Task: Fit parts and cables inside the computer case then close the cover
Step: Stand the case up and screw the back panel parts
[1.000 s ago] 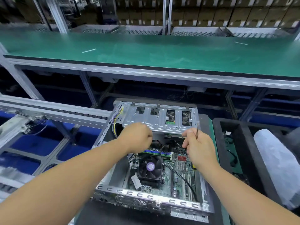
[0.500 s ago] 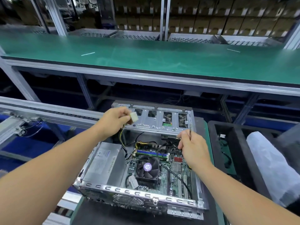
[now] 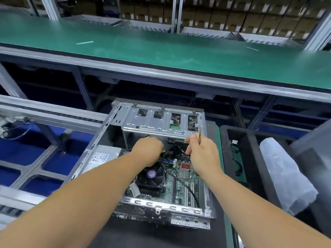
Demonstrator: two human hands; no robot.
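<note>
Open computer case (image 3: 100, 151) lying flat near the front edge of the dark mat (image 3: 211, 129), cover off, motherboard (image 3: 180, 178) exposed. Left hand (image 3: 147, 151) inside the case, just below the drive cage (image 3: 161, 122), fingers curled down and hidden behind the knuckles; cannot tell what, if anything, gripped (yellow wire ends (image 3: 163, 150) poking out at its right side). Right hand (image 3: 202, 151) just beside it, at the cage's right corner, thumb and forefinger pinching a small connector (image 3: 186, 142) against the black drive slot; thin metal tool (image 3: 199, 135) upright, tucked between the other fingers. Black cable (image 3: 186, 187) running from under the right hand across the board toward the case's near-right corner. CPU fan (image 3: 152, 176) partly covered by left forearm. Power supply (image 3: 102, 158) along the case's left wall. Black foam tray (image 3: 254, 140) and white bagged item (image 3: 283, 176) off the mat's right edge. Green bench (image 3: 161, 47) behind.
</note>
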